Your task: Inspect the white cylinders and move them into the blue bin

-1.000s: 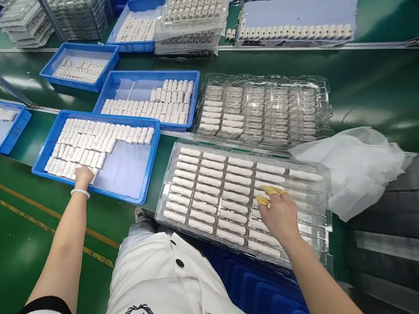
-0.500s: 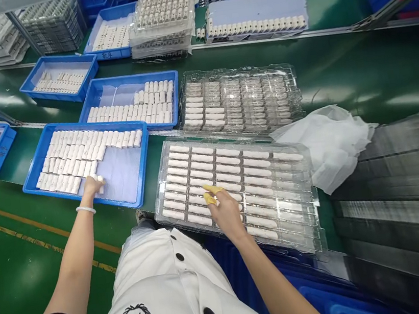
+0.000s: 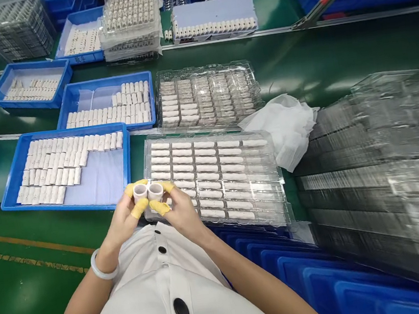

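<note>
In front of my body my two hands are close together, yellow finger cots on their thumbs and fingertips. My left hand [image 3: 124,214] pinches a white hollow sleeve [image 3: 140,192], its open end facing up at me. A second white sleeve [image 3: 156,191] is pinched in my right hand [image 3: 181,209], side by side with the first. The two look to be touching. Left of them, a blue tray [image 3: 128,157] holds rows of similar white pieces [image 3: 51,170]. Under and beyond my right hand lies a clear plastic blister tray [image 3: 281,188] filled with columns of white pieces.
A second clear tray [image 3: 254,89], partly filled, sits behind. Crumpled white sheets [image 3: 283,126] lie to its right, near tall stacks of clear trays [image 3: 350,169]. Further blue trays [image 3: 151,97] stand on the green bench, and blue bins [image 3: 326,280] are below.
My left hand has come from the blue tray to the middle with a white sleeve. My right hand has left the blister tray's centre with another. The two pieces are now together; the view has shifted right.
</note>
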Tool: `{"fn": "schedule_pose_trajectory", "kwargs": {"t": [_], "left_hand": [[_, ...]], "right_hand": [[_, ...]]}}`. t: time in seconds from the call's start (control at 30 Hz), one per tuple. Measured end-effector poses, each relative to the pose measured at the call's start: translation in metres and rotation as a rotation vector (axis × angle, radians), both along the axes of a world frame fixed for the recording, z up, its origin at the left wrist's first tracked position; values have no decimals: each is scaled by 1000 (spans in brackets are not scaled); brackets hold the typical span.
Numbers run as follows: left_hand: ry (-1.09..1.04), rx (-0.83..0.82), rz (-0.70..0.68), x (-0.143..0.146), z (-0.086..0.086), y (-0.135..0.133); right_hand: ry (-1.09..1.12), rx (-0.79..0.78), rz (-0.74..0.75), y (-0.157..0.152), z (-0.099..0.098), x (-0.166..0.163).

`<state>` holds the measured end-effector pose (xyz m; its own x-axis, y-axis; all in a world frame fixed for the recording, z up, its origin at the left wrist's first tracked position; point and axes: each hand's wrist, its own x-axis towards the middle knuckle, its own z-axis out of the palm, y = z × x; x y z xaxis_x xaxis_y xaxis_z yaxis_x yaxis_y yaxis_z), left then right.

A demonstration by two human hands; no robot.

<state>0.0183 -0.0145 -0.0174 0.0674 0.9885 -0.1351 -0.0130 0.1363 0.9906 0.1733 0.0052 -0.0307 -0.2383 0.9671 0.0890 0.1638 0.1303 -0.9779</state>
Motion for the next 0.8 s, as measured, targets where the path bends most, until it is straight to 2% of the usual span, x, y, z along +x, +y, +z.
{"fn": "schedule_pose_trajectory", "kwargs": {"t": [0.13, 0.2, 0.3, 0.4, 0.6, 0.8], "left_hand": [[211, 303, -49, 0, 7, -10], [271, 402, -51, 1, 11, -12], [303, 462, -46, 3, 16, -14], [288, 459, -19, 5, 21, -15], [192, 209, 86, 10, 31, -19], [230, 235, 96, 11, 30, -20]], "right_hand": [[-107, 362, -79, -10, 12, 12], [-117, 451, -112, -13, 15, 13], [-109, 518, -146, -17, 18, 12], [-108, 534, -162, -18, 20, 12], [-91, 505, -138, -19, 23, 14], [-105, 462, -130, -20, 22, 15]]}}
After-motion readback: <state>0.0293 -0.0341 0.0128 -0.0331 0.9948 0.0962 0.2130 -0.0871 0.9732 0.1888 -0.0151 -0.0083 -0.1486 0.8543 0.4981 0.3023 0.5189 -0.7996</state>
